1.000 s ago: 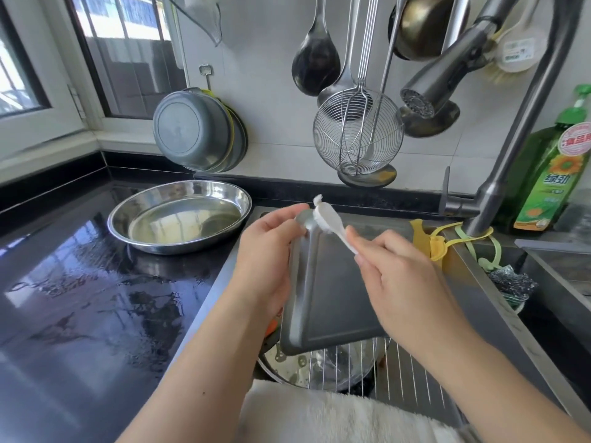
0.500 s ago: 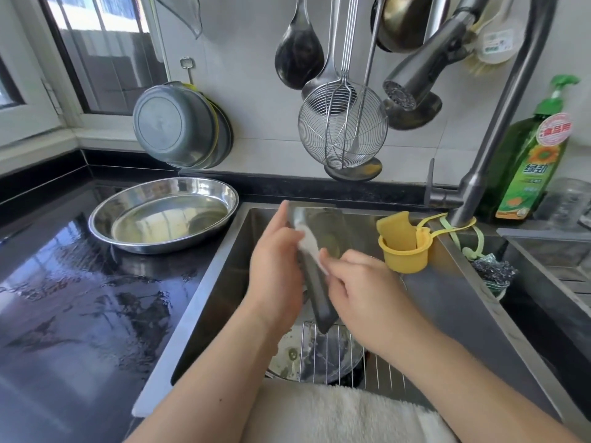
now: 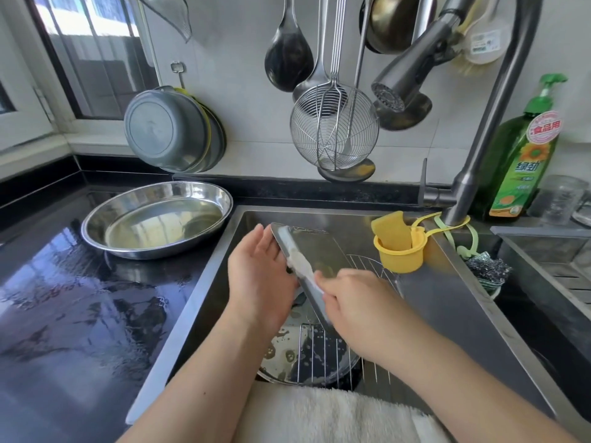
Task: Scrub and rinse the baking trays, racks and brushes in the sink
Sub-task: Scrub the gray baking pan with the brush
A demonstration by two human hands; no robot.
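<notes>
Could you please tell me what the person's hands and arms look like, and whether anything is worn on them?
Both forearms are bare right to the picture's bottom edge, with no sleeves showing. The left hand and right hand wear no gloves, and no rings, watch or bracelets are visible.

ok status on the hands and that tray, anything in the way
Left hand flat against baking tray, steadying it on edge over the sink. Right hand grips white brush on tray rim. Nothing blocking; wire rack below.
</notes>
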